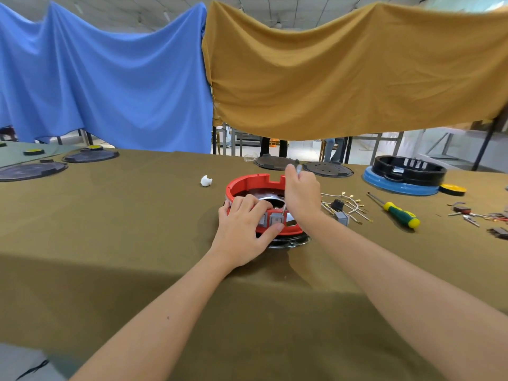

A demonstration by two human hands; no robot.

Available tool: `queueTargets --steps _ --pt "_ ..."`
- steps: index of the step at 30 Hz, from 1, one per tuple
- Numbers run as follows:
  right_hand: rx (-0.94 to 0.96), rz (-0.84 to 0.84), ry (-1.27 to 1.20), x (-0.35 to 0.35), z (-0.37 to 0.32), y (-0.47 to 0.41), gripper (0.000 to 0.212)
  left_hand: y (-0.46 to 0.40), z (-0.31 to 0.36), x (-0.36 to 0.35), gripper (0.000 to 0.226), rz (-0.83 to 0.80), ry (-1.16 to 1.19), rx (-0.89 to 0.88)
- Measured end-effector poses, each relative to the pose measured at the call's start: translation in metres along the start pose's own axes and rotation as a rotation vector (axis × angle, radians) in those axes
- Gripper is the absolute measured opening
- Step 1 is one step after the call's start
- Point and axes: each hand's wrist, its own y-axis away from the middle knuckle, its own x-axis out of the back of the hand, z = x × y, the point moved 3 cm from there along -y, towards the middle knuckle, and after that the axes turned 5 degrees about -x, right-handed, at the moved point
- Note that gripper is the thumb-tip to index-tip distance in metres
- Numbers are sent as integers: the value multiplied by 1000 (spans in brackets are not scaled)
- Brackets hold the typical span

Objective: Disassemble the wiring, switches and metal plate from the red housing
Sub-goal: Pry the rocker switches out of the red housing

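Note:
The red housing, a round ring, sits on the olive table cloth with a shiny metal plate inside it. My left hand grips its near rim, thumb under a grey switch set in the wall. My right hand grips a thin silver tool upright, its tip down by that switch. Removed white wires with brass terminals and a loose grey switch lie just right of the housing.
A green and yellow screwdriver lies to the right. A black ring on a blue base stands at the far right, small metal parts near the edge. Dark round plates and a white crumpled scrap lie behind.

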Motion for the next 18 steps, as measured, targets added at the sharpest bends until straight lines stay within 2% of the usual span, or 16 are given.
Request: queueTargets --steps 3,6,8,13,18 --pt "16 14 -163 5 1 4 47 -1 0 0 46 1 2 -3" --pt "176 -34 -179 6 -5 12 52 0 0 1 44 6 13 1" --pt "295 -66 -146 5 -9 15 52 0 0 1 43 17 27 7" --pt "457 -139 -43 2 -15 17 51 -2 -3 1 45 39 52 22" --pt "509 -175 74 -4 -16 18 48 -2 -3 0 45 47 34 18"
